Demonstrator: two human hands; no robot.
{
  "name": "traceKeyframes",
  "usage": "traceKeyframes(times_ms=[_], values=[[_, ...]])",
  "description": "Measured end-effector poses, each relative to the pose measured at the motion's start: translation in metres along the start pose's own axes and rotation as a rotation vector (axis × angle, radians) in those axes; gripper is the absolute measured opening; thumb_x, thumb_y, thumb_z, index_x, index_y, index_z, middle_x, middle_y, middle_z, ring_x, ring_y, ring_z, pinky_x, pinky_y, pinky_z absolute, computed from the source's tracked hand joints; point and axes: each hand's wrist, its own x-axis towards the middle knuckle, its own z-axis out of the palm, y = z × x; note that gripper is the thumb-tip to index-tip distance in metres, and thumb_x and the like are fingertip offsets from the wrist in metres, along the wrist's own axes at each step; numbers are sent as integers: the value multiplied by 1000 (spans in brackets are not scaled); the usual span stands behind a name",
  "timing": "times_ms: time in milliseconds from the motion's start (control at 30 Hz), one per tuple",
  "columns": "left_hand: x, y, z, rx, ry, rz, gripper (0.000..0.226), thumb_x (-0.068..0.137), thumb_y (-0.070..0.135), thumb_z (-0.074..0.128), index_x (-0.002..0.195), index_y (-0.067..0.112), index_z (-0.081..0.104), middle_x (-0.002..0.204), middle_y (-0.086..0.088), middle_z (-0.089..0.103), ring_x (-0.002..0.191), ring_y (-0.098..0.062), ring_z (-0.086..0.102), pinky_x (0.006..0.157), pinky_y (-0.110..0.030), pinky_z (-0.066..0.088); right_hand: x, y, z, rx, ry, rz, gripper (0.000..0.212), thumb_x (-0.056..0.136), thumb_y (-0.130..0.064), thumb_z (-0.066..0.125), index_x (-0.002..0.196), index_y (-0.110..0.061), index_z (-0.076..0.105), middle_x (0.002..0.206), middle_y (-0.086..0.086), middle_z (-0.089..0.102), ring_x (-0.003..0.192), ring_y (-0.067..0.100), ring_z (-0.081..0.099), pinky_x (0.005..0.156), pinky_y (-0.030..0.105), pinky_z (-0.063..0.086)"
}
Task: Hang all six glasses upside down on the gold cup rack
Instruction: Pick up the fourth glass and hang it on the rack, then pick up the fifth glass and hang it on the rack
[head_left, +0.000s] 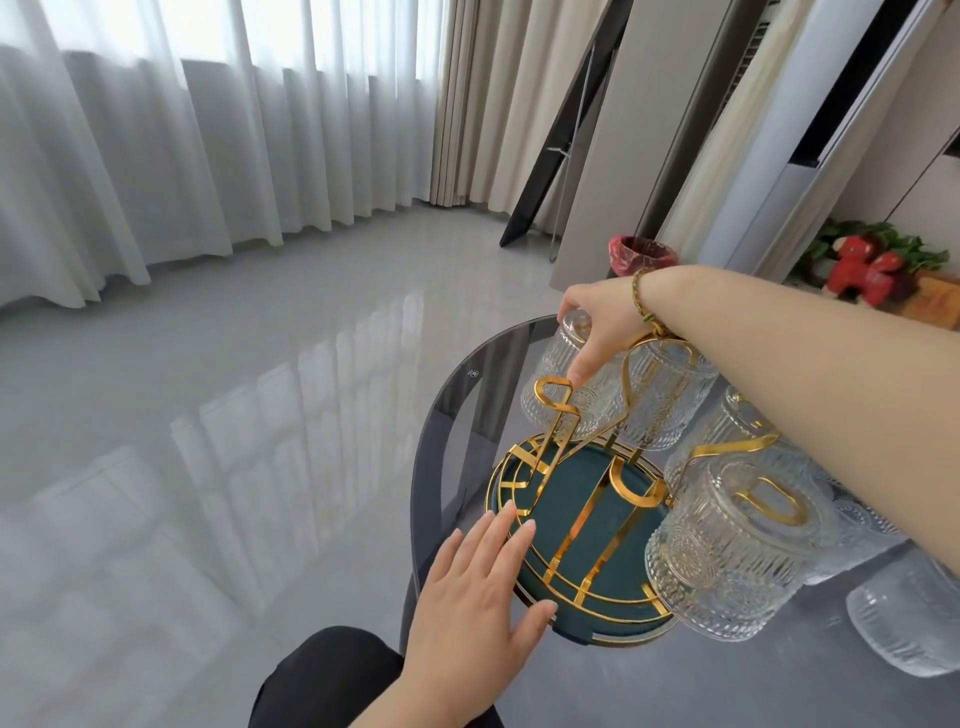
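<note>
At the lower right of the frame the gold cup rack (587, 525) carries several upside-down glasses, the right hand (597, 322) grips the far glass (563, 374) from above, and the left hand (478, 592) lies flat, fingers spread, on the rack's rim.

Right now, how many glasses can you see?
6: far-left glass under the right hand, second glass beside it, third behind forearm, front glass, fifth behind it, sixth at bottom right. Arm may hide more.
</note>
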Motion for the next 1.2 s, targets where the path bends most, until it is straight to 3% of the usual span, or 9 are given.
traceKeyframes(times_ms=[100, 400, 567, 700, 800, 1000, 1067, 1133, 1200], values=[[0, -7, 12, -56, 71, 13, 64, 84, 61, 34, 136, 40, 5, 149, 17, 0, 132, -2, -7, 100, -31, -21, -2, 0, -1, 24, 30, 3, 84, 66, -41, 69, 133, -15, 26, 139, 11, 38, 121, 29, 41, 94, 39, 41], [-1, -5, 11, -27, 126, 4, 62, 86, 59, 29, 136, 40, -1, 131, 24, -20, 123, 3, -18, 98, -21, -22, -38, 13, -14, 247, 327, -49, 55, 75, -38, 62, 121, -14, 42, 125, 8, 49, 105, 22, 48, 85, 34, 42], [-4, -2, 10, 32, 121, -6, 62, 86, 59, 27, 137, 36, -1, 149, 15, -3, 135, -6, -10, 105, -27, -14, -97, 34, -4, 566, 827, -96, 17, 80, -18, 57, 97, -16, 58, 92, 1, 58, 84, 14, 53, 69, 21, 40], [-7, 8, 1, 166, 130, 50, 58, 88, 57, 21, 138, 29, 12, 152, 4, 13, 133, -8, -7, 108, -29, -16, -149, 49, 43, 724, 1061, -87, 13, 78, -11, 58, 86, -21, 57, 80, -5, 59, 73, 5, 55, 64, 3, 43], [-17, 28, -13, 131, 32, 88, 71, 88, 56, 3, 119, 16, 53, 126, -9, 57, 120, -27, 46, 107, -27, -3, -174, 62, 99, 902, 1167, 10, 18, 76, -7, 61, 86, -22, 56, 83, -5, 59, 76, 3, 55, 70, 2, 43], [-46, 58, -7, 84, 36, 169, 71, 91, 51, 3, 106, 14, 62, 114, -8, 65, 108, -29, 58, 106, -24, 3, -187, 75, 223, 1041, 1139, 383, 31, 70, -4, 68, 97, -11, 56, 100, 4, 52, 97, 20, 49, 84, 16, 31], [-52, 69, 1, 111, 37, 276, 60, 93, 47, 13, 103, 16, 63, 113, -6, 66, 108, -25, 58, 105, -26, 10, -190, 77, 253, 1018, 1187, 506, 37, 67, -3, 70, 101, -5, 55, 104, 9, 49, 102, 24, 46, 87, 16, 28], [-53, 80, 11, 95, 75, 457, 30, 84, 40, 50, 102, 19, 63, 111, -2, 67, 108, -20, 58, 103, -26, 24, -193, 81, 276, 1040, 1232, 633, 43, 67, -3, 71, 106, -3, 53, 112, 17, 47, 108, 32, 45, 95, 28, 32], [-50, 95, 19, 88, -45, 499, 45, 66, 34, 75, 106, 21, 60, 114, 1, 65, 109, -16, 58, 97, -25, 38, -193, 87, 292, 1094, 1228, 737, 49, 67, -5, 70, 111, -3, 48, 119, 20, 42, 111, 37, 42, 99, 41, 35]])
